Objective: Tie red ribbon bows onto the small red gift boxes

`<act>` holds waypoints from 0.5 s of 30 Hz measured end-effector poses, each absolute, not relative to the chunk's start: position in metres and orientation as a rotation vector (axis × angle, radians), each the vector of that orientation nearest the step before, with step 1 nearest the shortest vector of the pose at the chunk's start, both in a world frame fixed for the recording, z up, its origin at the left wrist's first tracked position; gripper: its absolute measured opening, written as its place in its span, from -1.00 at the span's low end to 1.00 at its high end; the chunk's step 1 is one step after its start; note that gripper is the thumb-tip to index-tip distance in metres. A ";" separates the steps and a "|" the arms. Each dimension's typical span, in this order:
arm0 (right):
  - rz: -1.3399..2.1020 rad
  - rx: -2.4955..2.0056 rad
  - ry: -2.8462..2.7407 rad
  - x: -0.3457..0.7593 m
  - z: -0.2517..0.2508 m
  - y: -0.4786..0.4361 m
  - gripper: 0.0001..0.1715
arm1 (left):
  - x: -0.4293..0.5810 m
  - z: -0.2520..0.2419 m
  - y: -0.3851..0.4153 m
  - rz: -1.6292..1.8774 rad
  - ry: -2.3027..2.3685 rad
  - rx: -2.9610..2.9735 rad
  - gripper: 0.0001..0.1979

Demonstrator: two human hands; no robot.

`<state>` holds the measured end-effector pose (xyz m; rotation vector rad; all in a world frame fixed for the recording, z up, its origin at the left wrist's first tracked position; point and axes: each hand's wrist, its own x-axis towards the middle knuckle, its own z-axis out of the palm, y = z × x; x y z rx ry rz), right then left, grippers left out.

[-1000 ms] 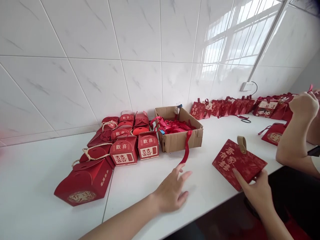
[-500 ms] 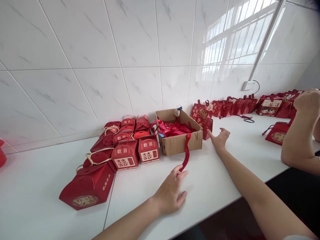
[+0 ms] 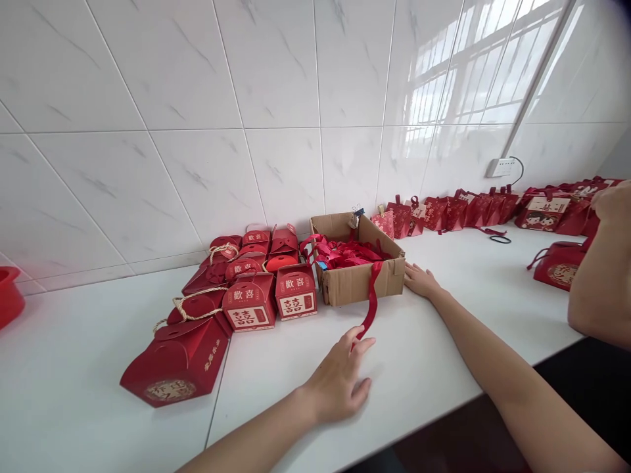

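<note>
My left hand rests low over the white table with its fingers apart. Its fingertips are at the lower end of a dark red ribbon, which hangs over the front of a cardboard box. Inside the box lies a tangle of red ribbons. My right hand is on the table against the box's right side, its fingers stretched out and nothing seen in them. Behind the box stands a small red gift bag with a gold loop, partly hidden by the box.
Several red gift boxes with rope handles are grouped left of the cardboard box. A row of red bags lines the wall. At far right are another person's arm and a red bag. A black ring lies behind.
The gold-looped bag has gone from the box's right side to behind it. My right hand has lowered and moved left against the box. My left hand has barely moved.
</note>
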<state>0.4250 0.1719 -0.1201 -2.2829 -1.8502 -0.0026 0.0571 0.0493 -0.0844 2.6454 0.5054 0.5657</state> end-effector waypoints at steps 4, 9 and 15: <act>0.086 -2.217 -1.835 0.429 -0.121 0.170 -0.36 | 0.057 -0.083 0.049 0.537 0.519 2.664 -0.31; 0.078 -2.106 -1.750 0.427 -0.119 0.163 -0.47 | 0.058 -0.084 0.048 0.590 0.514 2.693 -0.33; -0.144 -1.891 -1.369 0.415 -0.094 0.148 -0.54 | 0.044 -0.087 0.052 0.661 0.563 2.808 -0.45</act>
